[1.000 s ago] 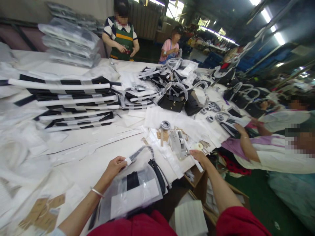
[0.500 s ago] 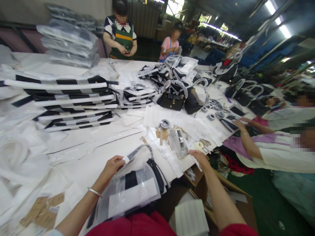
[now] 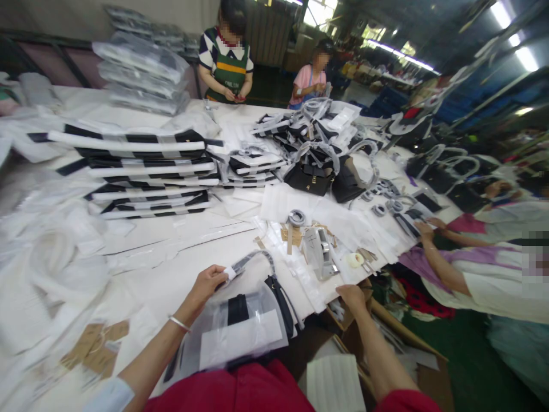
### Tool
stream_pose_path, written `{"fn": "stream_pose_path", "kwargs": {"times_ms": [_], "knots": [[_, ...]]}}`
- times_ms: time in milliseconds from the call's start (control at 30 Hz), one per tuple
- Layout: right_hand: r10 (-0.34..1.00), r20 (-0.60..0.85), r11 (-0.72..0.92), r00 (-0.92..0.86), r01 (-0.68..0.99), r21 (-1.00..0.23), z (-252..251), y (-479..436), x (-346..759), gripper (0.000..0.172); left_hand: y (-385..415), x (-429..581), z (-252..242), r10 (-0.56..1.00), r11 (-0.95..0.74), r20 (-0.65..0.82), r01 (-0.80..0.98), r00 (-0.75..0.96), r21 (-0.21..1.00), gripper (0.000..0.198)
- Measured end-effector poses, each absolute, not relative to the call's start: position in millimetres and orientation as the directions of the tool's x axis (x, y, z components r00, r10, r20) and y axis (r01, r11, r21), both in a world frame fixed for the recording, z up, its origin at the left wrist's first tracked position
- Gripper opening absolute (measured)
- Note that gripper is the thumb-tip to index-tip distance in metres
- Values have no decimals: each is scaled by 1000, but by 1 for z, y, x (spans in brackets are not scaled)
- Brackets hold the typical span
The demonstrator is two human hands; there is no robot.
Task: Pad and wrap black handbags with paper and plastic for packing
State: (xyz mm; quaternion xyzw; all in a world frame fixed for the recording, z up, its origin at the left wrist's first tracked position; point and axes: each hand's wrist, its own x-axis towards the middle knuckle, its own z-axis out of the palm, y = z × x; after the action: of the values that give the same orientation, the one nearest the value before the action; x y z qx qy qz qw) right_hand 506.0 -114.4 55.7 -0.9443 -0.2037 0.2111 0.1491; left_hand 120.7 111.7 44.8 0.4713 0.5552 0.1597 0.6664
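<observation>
A black handbag (image 3: 283, 306) lies at the near table edge, partly covered by clear plastic and a white sheet (image 3: 240, 340). Its handle (image 3: 253, 257) arches up, wrapped in clear film. My left hand (image 3: 210, 281) pinches that handle where a small white wrap goes round it. Just off the table edge, my right hand (image 3: 354, 298) has its fingers drawn together; whatever they hold, if anything, is too small to make out. Right above it stands a grey tape dispenser (image 3: 318, 252), apart from the fingers.
Stacked black bags with white wrapping (image 3: 150, 171) lie at the left, other black handbags (image 3: 311, 177) farther back. Grey rolls (image 3: 297, 217), brown tags (image 3: 96, 349) and a yellowish tape roll (image 3: 355, 260) are scattered about. Open cartons (image 3: 412, 343) stand below right. Co-workers surround the table.
My right hand has come away from the tape dispenser, down towards the table edge. My left hand keeps its hold on the handle. The whole view has shifted slightly.
</observation>
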Motion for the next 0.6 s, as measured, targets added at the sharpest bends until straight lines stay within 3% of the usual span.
{"fn": "stream_pose_path", "kwargs": {"times_ms": [133, 233, 367, 500, 600], "knots": [[612, -458, -749, 644, 287, -597, 59, -86, 453, 27, 109, 122, 38, 752, 472, -545, 276, 371, 838, 28], [770, -487, -574, 413, 113, -811, 70, -47, 388, 40, 107, 123, 30, 763, 467, -532, 257, 366, 846, 25], [877, -437, -441, 199, -26, -897, 88, 5, 303, 61, 104, 121, 26, 782, 438, -500, 243, 371, 865, 24], [897, -391, -394, 207, -28, -919, 83, 36, 264, 38, 100, 119, 28, 807, 386, -451, 238, 381, 891, 20], [900, -371, -391, 229, 47, -919, 71, 45, 262, 30, 97, 119, 28, 817, 351, -416, 228, 399, 908, 21]]}}
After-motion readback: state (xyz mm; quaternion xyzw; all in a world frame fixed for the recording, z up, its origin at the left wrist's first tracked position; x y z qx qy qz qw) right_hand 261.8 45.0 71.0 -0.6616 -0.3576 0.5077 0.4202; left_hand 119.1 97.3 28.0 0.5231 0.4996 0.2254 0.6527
